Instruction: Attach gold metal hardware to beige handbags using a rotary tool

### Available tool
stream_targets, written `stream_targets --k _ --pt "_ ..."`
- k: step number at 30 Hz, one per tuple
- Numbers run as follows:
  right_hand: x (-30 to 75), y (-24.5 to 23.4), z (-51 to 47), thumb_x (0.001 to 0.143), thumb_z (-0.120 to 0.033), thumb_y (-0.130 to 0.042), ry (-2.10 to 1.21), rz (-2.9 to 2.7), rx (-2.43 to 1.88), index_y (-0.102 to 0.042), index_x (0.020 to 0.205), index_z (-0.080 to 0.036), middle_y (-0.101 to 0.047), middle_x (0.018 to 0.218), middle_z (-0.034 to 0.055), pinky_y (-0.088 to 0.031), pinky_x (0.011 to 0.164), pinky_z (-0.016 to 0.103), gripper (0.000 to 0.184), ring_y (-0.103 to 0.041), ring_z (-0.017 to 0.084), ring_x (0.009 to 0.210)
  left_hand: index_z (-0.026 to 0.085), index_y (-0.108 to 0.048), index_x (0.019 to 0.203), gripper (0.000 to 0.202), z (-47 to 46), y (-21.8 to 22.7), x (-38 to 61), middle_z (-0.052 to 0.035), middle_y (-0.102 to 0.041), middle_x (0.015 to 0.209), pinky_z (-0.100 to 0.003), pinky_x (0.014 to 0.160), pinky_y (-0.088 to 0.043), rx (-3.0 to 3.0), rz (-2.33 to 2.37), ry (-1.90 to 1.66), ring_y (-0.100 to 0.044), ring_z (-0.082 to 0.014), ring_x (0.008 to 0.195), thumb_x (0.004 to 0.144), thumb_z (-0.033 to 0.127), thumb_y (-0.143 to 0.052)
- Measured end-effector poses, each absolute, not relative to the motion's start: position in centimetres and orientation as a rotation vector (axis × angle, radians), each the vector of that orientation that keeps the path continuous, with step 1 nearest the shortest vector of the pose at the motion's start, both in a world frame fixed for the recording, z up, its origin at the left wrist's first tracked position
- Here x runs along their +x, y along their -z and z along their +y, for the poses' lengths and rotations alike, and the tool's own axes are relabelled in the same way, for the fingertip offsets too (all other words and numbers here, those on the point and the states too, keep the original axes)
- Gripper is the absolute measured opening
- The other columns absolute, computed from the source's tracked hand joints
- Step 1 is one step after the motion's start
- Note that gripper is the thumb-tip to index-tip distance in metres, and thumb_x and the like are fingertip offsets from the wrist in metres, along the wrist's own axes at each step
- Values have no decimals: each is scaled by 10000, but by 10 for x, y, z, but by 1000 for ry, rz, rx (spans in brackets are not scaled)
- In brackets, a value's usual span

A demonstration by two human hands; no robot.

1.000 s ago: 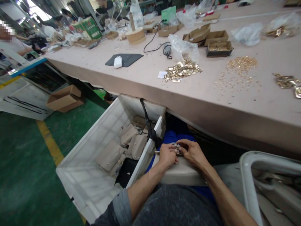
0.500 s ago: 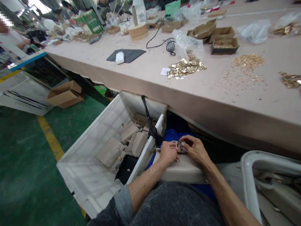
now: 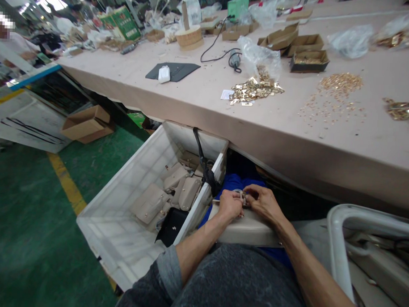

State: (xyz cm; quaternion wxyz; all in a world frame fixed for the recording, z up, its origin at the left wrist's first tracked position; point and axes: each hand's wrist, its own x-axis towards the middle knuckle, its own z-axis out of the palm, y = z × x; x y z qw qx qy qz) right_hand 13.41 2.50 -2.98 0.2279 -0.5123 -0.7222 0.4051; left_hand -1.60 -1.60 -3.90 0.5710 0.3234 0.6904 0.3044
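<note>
A beige handbag lies across my lap, below both hands. My left hand is closed at the bag's far edge, its fingers pinching a small metal buckle. From the other side my right hand grips the same buckle, thumb and fingertips bent together. The fingers partly cover the buckle, so its exact shape and how it joins the bag are hidden.
To my left stands a white bin holding several beige bags and a black one. Another white bin with bags is at my right. Ahead, the table bears gold metal plates, tiny gold pieces and small cardboard boxes.
Both hands stay at the buckle, with only slight shifts of the fingers. The buckle looks turned a little, and the whole view has tilted slightly.
</note>
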Motion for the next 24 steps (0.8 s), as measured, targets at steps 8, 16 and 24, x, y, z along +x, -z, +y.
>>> stream_targets --k 8,16,24 --pt "137 29 28 846 -372 -624 -1209 -1904 -1371 -773 1058 -201 -718 806 36 -483 708 322 311 -646 217 746 106 -829 924 211 -17 45 -19 0 -586 429 -210 405 -454 797 1609 -719 -568 -148 358 839 104 -637" --pt "135 27 30 803 -436 -708 -1383 -1693 -1417 -787 947 -166 -760 864 79 -519 714 327 315 -694 235 780 65 -815 975 256 -18 43 -20 -2 -577 421 -198 390 -454 727 1585 -746 -549 -134 345 855 87 -590" --pt "136 22 28 795 -481 -760 -1609 -1534 -1381 -782 950 -159 -744 766 69 -534 642 306 359 -687 219 676 53 -795 954 244 -18 44 -19 -29 -607 466 -201 407 -485 662 1541 -771 -604 -147 394 905 108 -561"
